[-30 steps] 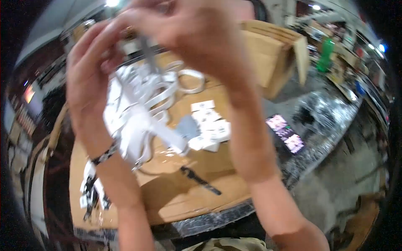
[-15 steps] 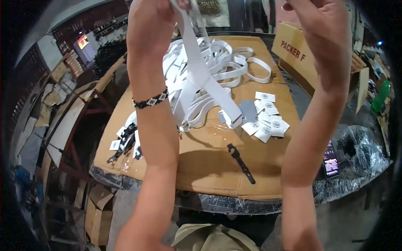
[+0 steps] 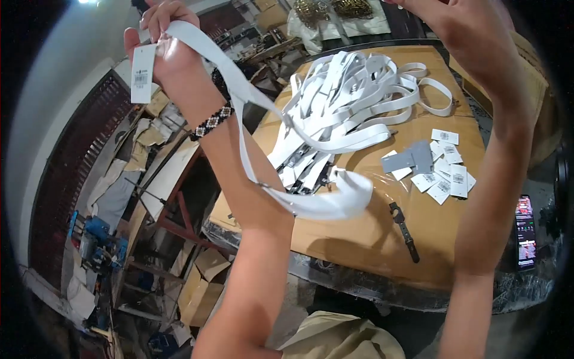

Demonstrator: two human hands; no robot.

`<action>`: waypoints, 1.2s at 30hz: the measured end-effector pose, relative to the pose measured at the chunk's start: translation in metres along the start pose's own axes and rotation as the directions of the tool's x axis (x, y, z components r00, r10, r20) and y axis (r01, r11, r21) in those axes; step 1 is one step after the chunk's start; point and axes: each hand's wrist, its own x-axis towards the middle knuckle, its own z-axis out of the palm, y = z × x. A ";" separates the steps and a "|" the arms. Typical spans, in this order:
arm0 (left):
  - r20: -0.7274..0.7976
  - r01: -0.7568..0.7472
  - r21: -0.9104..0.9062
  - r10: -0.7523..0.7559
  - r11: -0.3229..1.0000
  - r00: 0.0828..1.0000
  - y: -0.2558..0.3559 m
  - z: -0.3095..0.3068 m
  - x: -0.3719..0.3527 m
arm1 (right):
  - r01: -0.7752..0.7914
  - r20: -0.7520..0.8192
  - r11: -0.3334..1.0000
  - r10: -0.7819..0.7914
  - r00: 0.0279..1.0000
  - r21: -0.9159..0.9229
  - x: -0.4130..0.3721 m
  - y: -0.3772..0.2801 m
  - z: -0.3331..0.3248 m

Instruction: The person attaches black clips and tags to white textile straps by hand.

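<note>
My left hand [image 3: 164, 42] is raised at the upper left, its fingers closed on a white strap [image 3: 245, 90] with a white barcode tag [image 3: 142, 75] hanging beside the palm. The strap loops down past my forearm and ends in a blurred curl over the cardboard. My right hand [image 3: 433, 9] is at the top edge, its fingers mostly cut off. Below lie a pile of white straps [image 3: 353, 90], a scatter of white tags [image 3: 442, 188], grey cards [image 3: 412, 158] and a small black strap [image 3: 403, 232].
Cardboard [image 3: 371, 251] covers the table. A lit phone [image 3: 525, 233] lies at the right, near a cardboard box [image 3: 526, 78]. Shelving with clutter stands at the left, with an open carton [image 3: 203, 287] on the floor. Bags of brass-coloured parts [image 3: 353, 8] are at the back.
The view has turned left. My left hand has come into view at the upper left with the strap and its tag, and the strap's lower end has swung.
</note>
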 end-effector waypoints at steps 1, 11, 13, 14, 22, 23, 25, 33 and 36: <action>-0.008 -0.075 0.060 0.076 0.995 0.997 0.001 0.003 0.004 | 0.006 0.006 1.000 -0.006 1.000 0.001 -0.001 -0.002 0.002; 0.136 0.137 0.200 -0.166 0.970 0.977 0.022 0.033 0.029 | 0.035 0.027 0.999 -0.035 0.999 0.000 -0.008 -0.014 0.006; 0.178 0.155 0.375 -0.235 0.914 0.956 0.024 0.037 0.038 | 0.037 0.023 0.999 -0.037 0.999 -0.001 -0.009 -0.015 0.006; 0.206 0.158 0.462 -0.279 0.873 0.938 0.032 0.036 0.049 | 0.037 0.019 0.999 -0.037 0.999 -0.002 -0.010 -0.014 0.006; 0.000 0.094 0.865 -0.187 0.494 0.982 0.017 0.068 0.081 | 0.094 0.058 0.996 -0.094 0.994 0.006 0.003 0.034 0.010; -0.009 0.084 0.881 -0.161 0.466 0.987 0.020 0.071 0.087 | 0.104 0.043 0.994 -0.105 0.994 0.020 0.004 0.036 0.010; -0.015 0.074 0.925 -0.161 0.374 0.987 0.023 0.078 0.096 | 0.077 0.033 0.996 -0.079 0.996 0.052 0.003 0.034 0.009; -0.067 0.062 0.993 -0.053 -0.097 0.996 0.019 0.118 0.104 | 0.044 0.039 0.992 -0.048 0.998 0.117 0.001 0.025 0.008; 0.005 -0.046 0.938 -0.120 -0.345 0.993 0.023 0.139 0.098 | 0.086 0.035 0.987 -0.091 0.995 0.137 0.005 0.027 0.011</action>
